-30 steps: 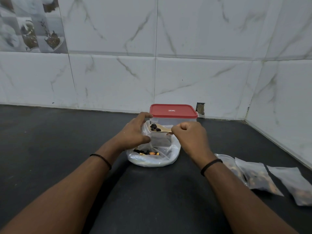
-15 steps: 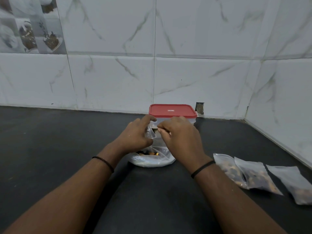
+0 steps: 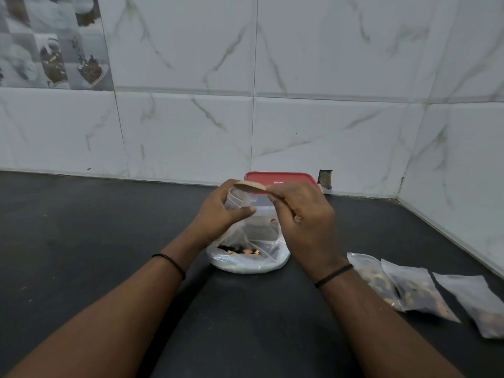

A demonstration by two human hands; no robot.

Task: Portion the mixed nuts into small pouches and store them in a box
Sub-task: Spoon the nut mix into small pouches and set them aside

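The wooden spoon (image 3: 249,186) now lies turned over above the mouth of the small pouch (image 3: 236,201), while one second ago it carried nuts upright. The right hand (image 3: 301,214) pinches its handle; the left hand (image 3: 221,211) grips the pouch, both above the big nut bag (image 3: 246,255) on the counter (image 3: 81,227). The red-lidded box (image 3: 283,179) stands behind, and filled pouches (image 3: 417,290) lie at the right.

The bag of nuts (image 3: 246,257) lies on the surface (image 3: 81,241), before the box (image 3: 289,179); three pouches (image 3: 414,290) lie right.
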